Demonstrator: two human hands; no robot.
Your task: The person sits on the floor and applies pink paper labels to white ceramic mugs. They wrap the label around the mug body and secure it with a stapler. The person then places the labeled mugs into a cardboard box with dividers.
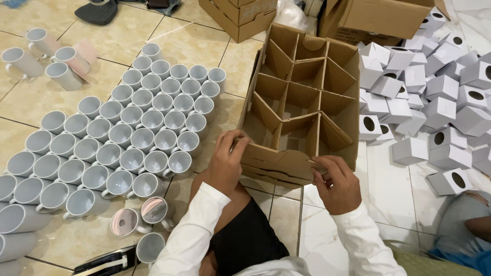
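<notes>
Brown corrugated cardboard box with a cardboard divider grid sits on the tiled floor, tipped so its open top faces the camera (cells all bare).

Head view, only one: left hand at 7 o'clock of the box, fingers curled closed over the near left corner, pinching the cardboard edge. Right hand at 5 o'clock, fingers and thumb gripping the near flap at its lower edge. Both arms in white sleeves.

At 9 o'clock of the box, a tight block of white mugs standing upright on the floor, touching one another in rows. A few more mugs lie on their sides at 10 o'clock, well apart from the block, some with pink inside. Two pink-lined mugs lie near the left sleeve. Black tape dispenser at 7 o'clock, bottom edge of frame.

At 3 o'clock, a loose heap of small white cartons with round cut-out holes, just beside the box wall. More brown cartons at 12 o'clock. Another person's knee (partly seen) at far 4 o'clock.
</notes>
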